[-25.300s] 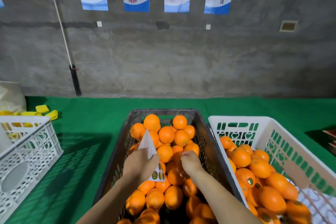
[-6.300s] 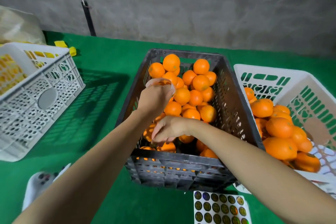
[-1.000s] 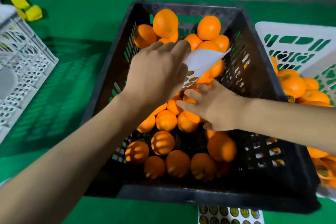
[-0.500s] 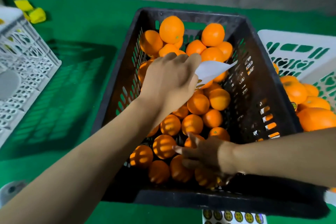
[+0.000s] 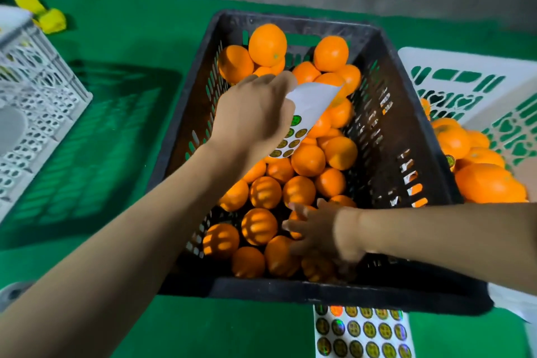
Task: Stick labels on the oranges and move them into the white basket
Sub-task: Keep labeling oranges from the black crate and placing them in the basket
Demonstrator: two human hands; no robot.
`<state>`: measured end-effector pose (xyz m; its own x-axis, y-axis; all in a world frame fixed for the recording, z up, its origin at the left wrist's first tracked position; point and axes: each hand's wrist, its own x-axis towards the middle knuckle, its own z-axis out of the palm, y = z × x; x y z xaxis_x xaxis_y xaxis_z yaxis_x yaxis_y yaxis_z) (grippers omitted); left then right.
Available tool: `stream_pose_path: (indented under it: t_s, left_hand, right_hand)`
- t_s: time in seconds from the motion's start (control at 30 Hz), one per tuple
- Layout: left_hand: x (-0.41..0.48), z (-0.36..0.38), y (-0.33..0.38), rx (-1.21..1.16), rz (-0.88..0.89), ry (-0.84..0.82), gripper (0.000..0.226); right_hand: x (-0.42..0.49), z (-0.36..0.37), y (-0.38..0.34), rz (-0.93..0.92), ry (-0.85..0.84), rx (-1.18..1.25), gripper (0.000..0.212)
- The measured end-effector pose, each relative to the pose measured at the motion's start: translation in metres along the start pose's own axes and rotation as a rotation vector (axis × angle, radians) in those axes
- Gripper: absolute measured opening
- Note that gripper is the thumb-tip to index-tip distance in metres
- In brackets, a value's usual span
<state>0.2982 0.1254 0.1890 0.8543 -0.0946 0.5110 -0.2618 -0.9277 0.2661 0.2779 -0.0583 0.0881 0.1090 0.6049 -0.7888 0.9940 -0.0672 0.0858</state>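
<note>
Left hand (image 5: 252, 116) above black crate (image 5: 412, 113), fingers curled round curled label sheet (image 5: 305, 113); round stickers visible on sheet's lower part. Right hand (image 5: 319, 229) low in crate's near end, fingers spread over oranges (image 5: 308, 160), touching one; whether it grips, cannot tell. Crate sits on green counter (image 5: 139, 46), oranges piled toward far end. White basket (image 5: 453, 67) just right of crate, holding labelled oranges. Second sticker sheet (image 5: 363, 331) flat on counter at crate's near side. Another white crate (image 5: 37, 81) far left.
</note>
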Motion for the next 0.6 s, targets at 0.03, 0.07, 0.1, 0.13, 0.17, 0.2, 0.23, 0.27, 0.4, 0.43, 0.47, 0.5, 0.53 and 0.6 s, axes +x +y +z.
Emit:
stream_pose_path:
  t_s: [0.03,0.07,0.1,0.13,0.17,0.2,0.23,0.27,0.4,0.43,0.47,0.5,0.53,0.6]
  left_hand:
    - [0.000,0.000,0.000,-0.005,-0.012,-0.001,0.026]
    - [0.000,0.000,-0.001,-0.007,-0.023,0.002,0.026]
    - [0.000,0.000,-0.001,-0.009,-0.033,0.008,0.026]
    - [0.000,0.000,-0.002,-0.013,-0.036,0.018,0.026]
    - [0.000,0.000,-0.002,-0.018,-0.037,0.029,0.025]
    - [0.000,0.001,-0.003,-0.019,-0.041,0.042,0.025]
    - [0.001,0.001,-0.004,-0.021,-0.053,0.051,0.025]
    - [0.001,0.001,-0.005,-0.025,-0.075,0.061,0.024]
    - [0.003,0.001,-0.008,-0.048,-0.138,0.105,0.019]
    - [0.003,0.000,-0.008,-0.055,-0.134,0.118,0.019]
    - [0.003,-0.001,-0.008,-0.065,-0.126,0.133,0.019]
    - [0.004,-0.002,-0.009,-0.080,-0.121,0.149,0.019]
    - [0.006,-0.003,-0.010,-0.096,-0.119,0.167,0.020]
    - [0.008,-0.005,-0.012,-0.105,-0.134,0.186,0.023]
  right_hand:
    - [-0.002,-0.002,0.002,0.013,-0.040,0.027,0.094]
    - [-0.003,-0.004,0.005,0.019,-0.052,0.044,0.095]
    - [-0.003,-0.003,0.006,0.022,-0.056,0.065,0.094]
    - [-0.004,-0.004,0.006,0.020,-0.063,0.086,0.091]
    - [-0.003,-0.003,0.006,0.021,-0.066,0.098,0.089]
    - [-0.003,-0.002,0.005,0.028,-0.073,0.113,0.086]
    - [-0.002,-0.001,0.006,0.034,-0.075,0.129,0.084]
    - [-0.002,-0.001,0.005,0.041,-0.083,0.145,0.082]
    - [-0.001,-0.001,0.003,0.061,-0.085,0.164,0.085]
    - [-0.002,-0.002,0.002,0.066,-0.081,0.168,0.087]
    - [-0.003,-0.003,0.001,0.070,-0.074,0.181,0.089]
    - [-0.004,-0.003,-0.001,0.086,-0.066,0.211,0.091]
    - [-0.005,-0.003,-0.001,0.102,-0.067,0.231,0.092]
    - [-0.006,-0.005,-0.001,0.121,-0.093,0.214,0.093]
